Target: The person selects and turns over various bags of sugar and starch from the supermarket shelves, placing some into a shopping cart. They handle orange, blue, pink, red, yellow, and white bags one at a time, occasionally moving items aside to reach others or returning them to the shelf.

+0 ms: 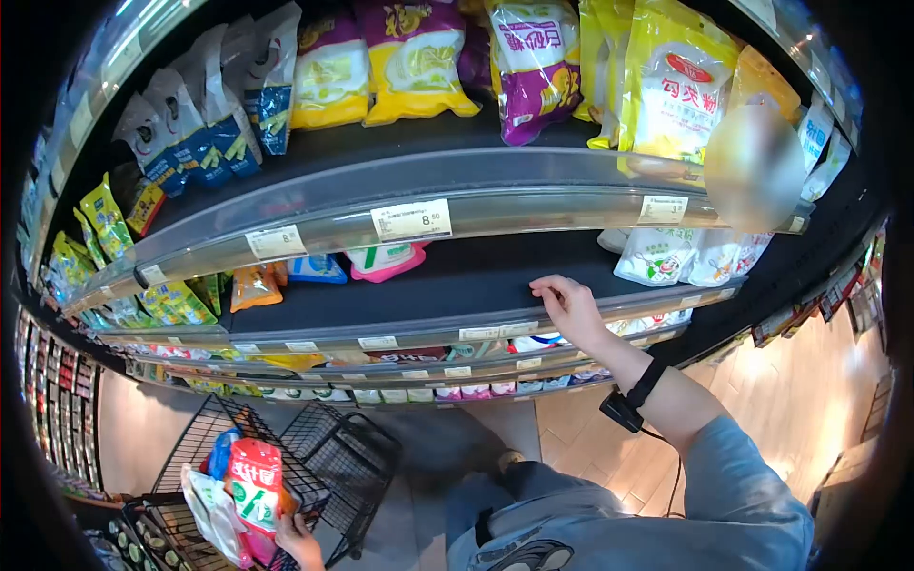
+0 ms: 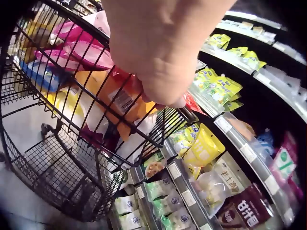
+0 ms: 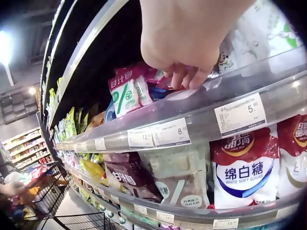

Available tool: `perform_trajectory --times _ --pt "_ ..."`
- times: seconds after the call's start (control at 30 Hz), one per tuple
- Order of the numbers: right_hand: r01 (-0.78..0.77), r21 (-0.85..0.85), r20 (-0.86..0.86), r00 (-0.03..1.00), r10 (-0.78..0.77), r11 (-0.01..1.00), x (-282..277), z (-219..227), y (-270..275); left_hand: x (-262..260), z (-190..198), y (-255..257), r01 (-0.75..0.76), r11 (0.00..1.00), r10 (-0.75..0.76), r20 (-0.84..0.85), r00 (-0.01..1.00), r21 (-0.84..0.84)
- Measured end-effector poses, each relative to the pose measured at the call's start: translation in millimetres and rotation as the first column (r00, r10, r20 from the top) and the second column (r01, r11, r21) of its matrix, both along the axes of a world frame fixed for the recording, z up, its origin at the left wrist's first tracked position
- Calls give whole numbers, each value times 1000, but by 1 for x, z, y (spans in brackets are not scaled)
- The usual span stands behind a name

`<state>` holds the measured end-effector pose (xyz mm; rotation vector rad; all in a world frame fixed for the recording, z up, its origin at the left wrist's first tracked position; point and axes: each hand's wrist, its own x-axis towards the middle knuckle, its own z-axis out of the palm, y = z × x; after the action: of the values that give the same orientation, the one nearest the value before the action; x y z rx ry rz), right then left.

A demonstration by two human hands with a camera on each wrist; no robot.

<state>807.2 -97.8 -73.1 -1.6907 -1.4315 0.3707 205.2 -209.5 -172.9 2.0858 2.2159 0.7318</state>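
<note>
My right hand (image 1: 568,309) is over the front edge of the middle shelf (image 1: 457,285), fingers loosely bent with nothing seen in them. In the right wrist view this hand (image 3: 184,52) hangs just above the shelf lip, right of a pink and white bag (image 3: 127,96). My left hand (image 1: 300,542) is at the cart's side, against a red and white bag (image 1: 255,481). The left wrist view shows that hand (image 2: 160,52) over the cart's wire rim, beside an orange bag with a barcode (image 2: 122,98); its fingertips are mostly hidden, so its grip is unclear.
Bags of sugar (image 1: 533,67) and starch (image 1: 676,86) line the upper shelf. White bags (image 1: 657,257) stand right of my right hand, and an orange bag (image 1: 255,285) lies to the left. The wire cart (image 1: 343,457) stands below left, beside the shelving.
</note>
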Motion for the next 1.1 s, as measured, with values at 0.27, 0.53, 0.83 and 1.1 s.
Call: perform_trajectory --times 0.27,0.53,0.83,1.1 --pt "48 -9 -29 998 -48 999 -6 3 9 57 36 -15 30 988 -38 -48 998 -150" --pt "99 -85 61 994 -94 991 18 1 31 83 29 -26 -15 998 23 122 992 -68" --pt "103 70 631 766 -124 992 57 8 100 219 63 31 130 974 -177 261 949 187" --pt "-73 7 651 758 51 997 47 22 143 372 79 123 504 824 -562 257 786 259"
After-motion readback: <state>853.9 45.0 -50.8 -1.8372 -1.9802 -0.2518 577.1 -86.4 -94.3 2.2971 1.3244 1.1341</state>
